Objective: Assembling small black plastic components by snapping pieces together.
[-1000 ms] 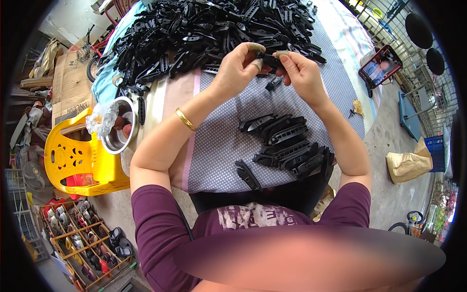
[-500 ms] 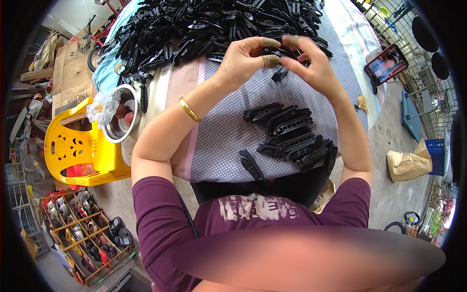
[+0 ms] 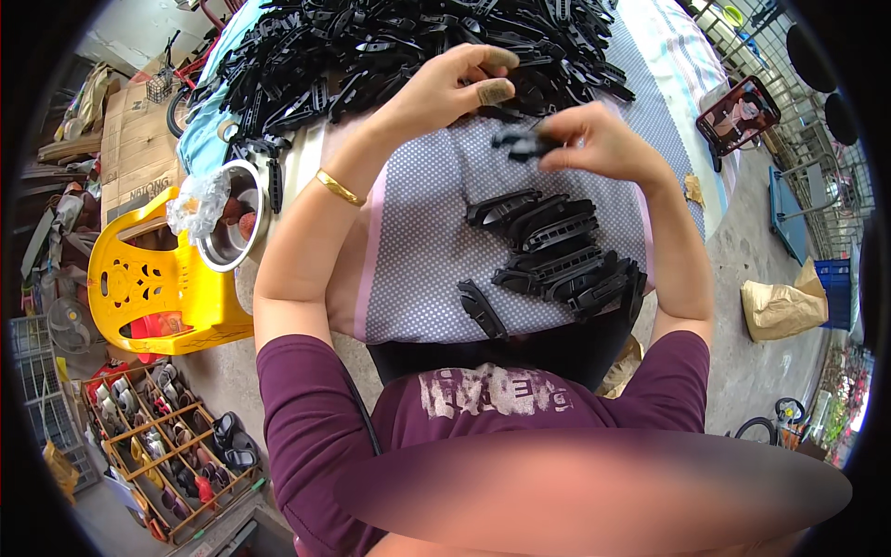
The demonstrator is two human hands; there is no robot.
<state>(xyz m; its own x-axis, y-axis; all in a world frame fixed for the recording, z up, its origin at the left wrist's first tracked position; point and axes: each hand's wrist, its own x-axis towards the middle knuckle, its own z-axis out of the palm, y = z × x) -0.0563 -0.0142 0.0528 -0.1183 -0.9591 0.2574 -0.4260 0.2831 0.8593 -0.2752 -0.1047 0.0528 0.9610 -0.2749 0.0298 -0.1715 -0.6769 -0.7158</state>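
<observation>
My right hand (image 3: 599, 144) is closed on a small black plastic buckle-like piece (image 3: 522, 144), blurred by motion, above the dotted cloth. My left hand (image 3: 469, 82) hovers at the front edge of a big heap of black plastic strap pieces (image 3: 371, 56). Its thumb and forefinger, both wrapped in brown tape, are parted, and I see nothing held between them. Nearer to me, several finished-looking black pieces (image 3: 557, 255) lie in a slanting row on the cloth. One more black piece (image 3: 483, 309) rests apart at their left.
The dotted cloth (image 3: 418, 232) covers the table. At left stand a metal bowl (image 3: 261, 200) with a plastic bag and a yellow chair (image 3: 139, 269). A phone (image 3: 740, 116) is propped at right. A shoe rack (image 3: 172, 455) and a paper bag (image 3: 784, 304) are on the floor.
My hands, close together before, have parted. The left moved up and left to the heap; the right came down toward me, carrying the small black piece.
</observation>
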